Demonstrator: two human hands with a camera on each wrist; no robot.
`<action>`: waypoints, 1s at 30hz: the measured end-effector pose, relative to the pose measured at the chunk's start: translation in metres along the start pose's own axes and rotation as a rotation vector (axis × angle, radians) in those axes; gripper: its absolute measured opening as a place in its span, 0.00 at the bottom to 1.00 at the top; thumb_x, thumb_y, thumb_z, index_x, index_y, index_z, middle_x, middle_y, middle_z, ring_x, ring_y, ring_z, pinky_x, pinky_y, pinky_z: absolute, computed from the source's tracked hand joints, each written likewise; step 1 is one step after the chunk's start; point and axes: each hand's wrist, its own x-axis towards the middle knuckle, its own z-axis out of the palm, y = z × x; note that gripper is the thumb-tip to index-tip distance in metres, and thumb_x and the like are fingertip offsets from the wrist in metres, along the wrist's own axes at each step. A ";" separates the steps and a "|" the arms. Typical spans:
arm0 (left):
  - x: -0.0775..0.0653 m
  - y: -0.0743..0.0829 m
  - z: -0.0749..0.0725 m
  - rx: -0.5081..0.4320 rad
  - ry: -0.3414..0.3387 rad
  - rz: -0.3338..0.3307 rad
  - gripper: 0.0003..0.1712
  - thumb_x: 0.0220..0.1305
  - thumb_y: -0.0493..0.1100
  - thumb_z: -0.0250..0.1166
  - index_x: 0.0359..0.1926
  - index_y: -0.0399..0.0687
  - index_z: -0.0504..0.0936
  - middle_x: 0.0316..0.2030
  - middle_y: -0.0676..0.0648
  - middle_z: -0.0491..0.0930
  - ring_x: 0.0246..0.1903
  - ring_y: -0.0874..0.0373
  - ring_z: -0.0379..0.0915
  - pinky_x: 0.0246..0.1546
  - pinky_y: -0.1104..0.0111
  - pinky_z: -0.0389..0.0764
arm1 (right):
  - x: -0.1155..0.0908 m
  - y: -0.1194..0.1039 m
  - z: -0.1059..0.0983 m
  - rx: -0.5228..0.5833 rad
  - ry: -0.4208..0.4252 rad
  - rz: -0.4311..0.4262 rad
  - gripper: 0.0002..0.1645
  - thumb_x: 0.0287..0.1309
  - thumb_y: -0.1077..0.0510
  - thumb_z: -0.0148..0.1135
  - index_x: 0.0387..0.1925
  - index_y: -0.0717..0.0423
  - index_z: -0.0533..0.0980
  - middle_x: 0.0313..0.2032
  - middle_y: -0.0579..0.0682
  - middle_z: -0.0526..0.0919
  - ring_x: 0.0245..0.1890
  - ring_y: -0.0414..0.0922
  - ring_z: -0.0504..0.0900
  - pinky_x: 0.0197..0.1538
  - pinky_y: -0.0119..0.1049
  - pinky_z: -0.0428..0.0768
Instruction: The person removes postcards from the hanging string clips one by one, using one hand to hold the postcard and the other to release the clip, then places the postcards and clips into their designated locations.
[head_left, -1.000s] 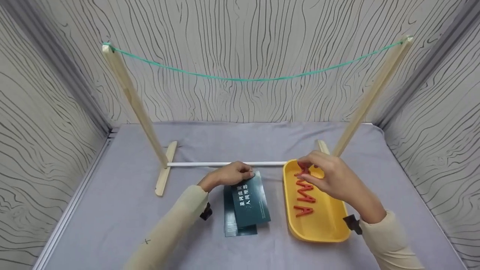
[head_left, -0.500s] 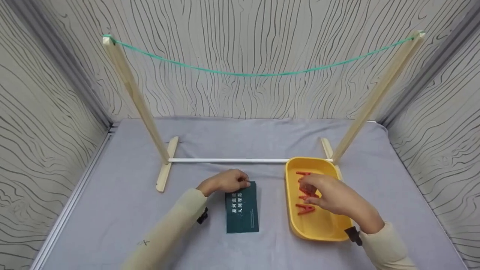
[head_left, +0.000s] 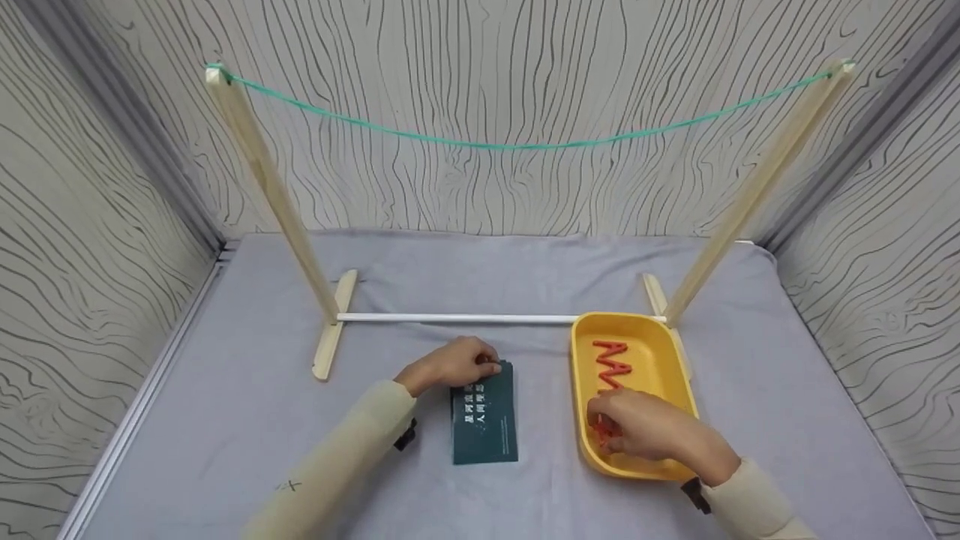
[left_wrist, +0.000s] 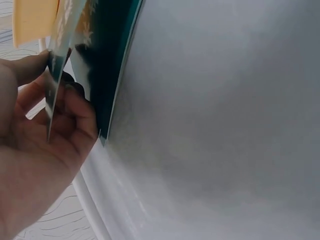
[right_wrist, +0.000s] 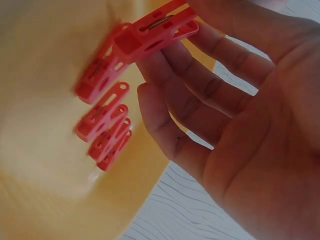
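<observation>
My left hand (head_left: 454, 361) pinches the top edge of a dark green card (head_left: 487, 427) with white characters. In the left wrist view the held card (left_wrist: 59, 55) stands clear of a second green card (left_wrist: 110, 65) lying beneath it. My right hand (head_left: 645, 426) reaches into the near end of the yellow tray (head_left: 579, 390). Between thumb and fingers it holds a red clothespin (right_wrist: 150, 32), seen close up in the right wrist view. Several more red clothespins (right_wrist: 102, 112) lie in a row along the tray floor.
A wooden stand with left post (head_left: 274, 195) and right post (head_left: 757, 195) rises behind the hands. A green string (head_left: 510, 146) sags between the post tops. A white rod (head_left: 457, 319) joins the feet low down, and the tray's far end meets it.
The left hand has lowered its card, which now lines up over the other one. My right hand has moved from the tray's far end to its near end.
</observation>
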 end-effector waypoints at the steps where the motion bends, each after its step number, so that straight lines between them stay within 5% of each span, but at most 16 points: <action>1: 0.000 -0.001 0.000 0.001 0.004 0.008 0.11 0.71 0.48 0.59 0.41 0.52 0.86 0.28 0.57 0.79 0.27 0.65 0.70 0.32 0.73 0.71 | 0.001 0.000 0.002 -0.008 -0.002 -0.012 0.15 0.49 0.55 0.76 0.36 0.45 0.77 0.27 0.40 0.76 0.27 0.35 0.70 0.33 0.28 0.73; 5: -0.002 -0.003 0.000 -0.003 0.017 0.030 0.12 0.71 0.48 0.59 0.44 0.52 0.87 0.30 0.56 0.82 0.27 0.66 0.71 0.33 0.73 0.72 | 0.003 0.001 0.005 -0.023 0.002 -0.053 0.14 0.49 0.57 0.75 0.33 0.47 0.76 0.25 0.41 0.75 0.25 0.35 0.69 0.30 0.28 0.70; 14: -0.003 -0.006 0.003 0.007 0.046 0.045 0.11 0.69 0.49 0.61 0.42 0.52 0.87 0.30 0.56 0.82 0.27 0.68 0.71 0.31 0.75 0.73 | 0.006 0.001 0.011 -0.008 -0.051 0.017 0.14 0.51 0.57 0.74 0.36 0.44 0.77 0.27 0.37 0.75 0.28 0.36 0.71 0.35 0.31 0.73; 30: -0.003 -0.007 0.009 0.105 0.201 0.097 0.07 0.61 0.48 0.70 0.37 0.52 0.89 0.34 0.54 0.87 0.34 0.66 0.76 0.38 0.73 0.78 | 0.002 0.004 0.023 0.003 -0.030 0.042 0.07 0.57 0.58 0.68 0.34 0.44 0.77 0.24 0.40 0.76 0.24 0.36 0.70 0.32 0.30 0.70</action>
